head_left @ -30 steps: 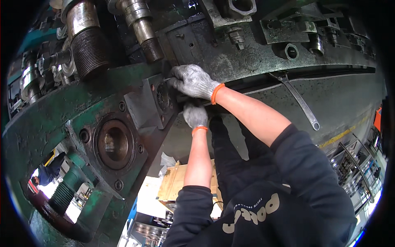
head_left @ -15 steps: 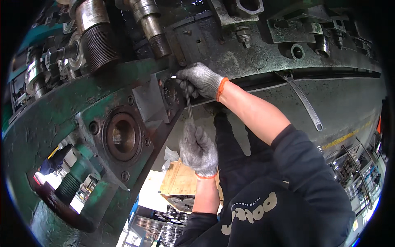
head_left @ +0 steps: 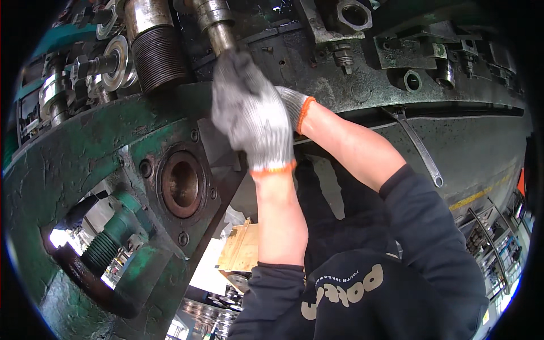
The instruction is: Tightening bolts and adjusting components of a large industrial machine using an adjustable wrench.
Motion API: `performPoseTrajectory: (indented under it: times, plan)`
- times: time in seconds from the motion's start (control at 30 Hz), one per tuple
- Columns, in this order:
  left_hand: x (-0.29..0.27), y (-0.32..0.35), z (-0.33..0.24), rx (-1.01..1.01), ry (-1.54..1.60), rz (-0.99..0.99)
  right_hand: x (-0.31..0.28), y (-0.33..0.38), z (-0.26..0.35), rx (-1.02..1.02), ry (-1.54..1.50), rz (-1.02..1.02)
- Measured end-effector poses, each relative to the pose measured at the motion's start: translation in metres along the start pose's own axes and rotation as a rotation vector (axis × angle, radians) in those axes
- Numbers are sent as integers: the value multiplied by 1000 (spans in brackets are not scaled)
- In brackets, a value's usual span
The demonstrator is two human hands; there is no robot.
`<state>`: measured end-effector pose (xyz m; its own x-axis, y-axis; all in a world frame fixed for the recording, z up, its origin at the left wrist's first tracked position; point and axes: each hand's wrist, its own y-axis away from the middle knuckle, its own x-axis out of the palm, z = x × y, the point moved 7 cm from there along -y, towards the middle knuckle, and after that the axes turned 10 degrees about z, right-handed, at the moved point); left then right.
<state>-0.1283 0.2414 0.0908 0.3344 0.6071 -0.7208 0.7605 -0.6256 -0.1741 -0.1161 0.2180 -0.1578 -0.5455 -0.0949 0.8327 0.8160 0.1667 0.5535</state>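
My left hand (head_left: 252, 116), in a grey knitted glove with an orange cuff, is raised in front of the square block on the green machine frame (head_left: 102, 127). Its fingers are blurred near the lower end of a steel shaft (head_left: 221, 37), and I cannot tell whether they touch it. Just behind it is my right hand (head_left: 292, 105), gloved alike, its fingers hidden by the left. The thin metal rod seen earlier is out of sight behind the gloves. Left of my hands, a round bore (head_left: 184, 186) sits in a bolted flange.
A combination wrench (head_left: 419, 144) hangs off the machine ledge at right. Upper left are a thick threaded shaft (head_left: 161, 59) and steel rollers (head_left: 116, 62). Large nuts (head_left: 355, 14) sit along the dark machine bed. Below stands a wooden crate (head_left: 241, 246).
My left hand has moved up from the rod's lower end and now covers my right hand's fingers and the block. The rod is no longer visible. The view has shifted slightly.
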Motion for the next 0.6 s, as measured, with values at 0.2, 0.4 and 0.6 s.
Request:
performPoseTrajectory:
  times: [0.2,0.4,0.6]
  plan:
    - [-10,-8,16,-203,-136,-35,-2,13,6,-11,113,-83]
    - [-27,107,55,-255,572,-114,33,56,30,-102,573,-219]
    - [-25,88,43,-277,642,-115,19,50,19,-151,357,-263]
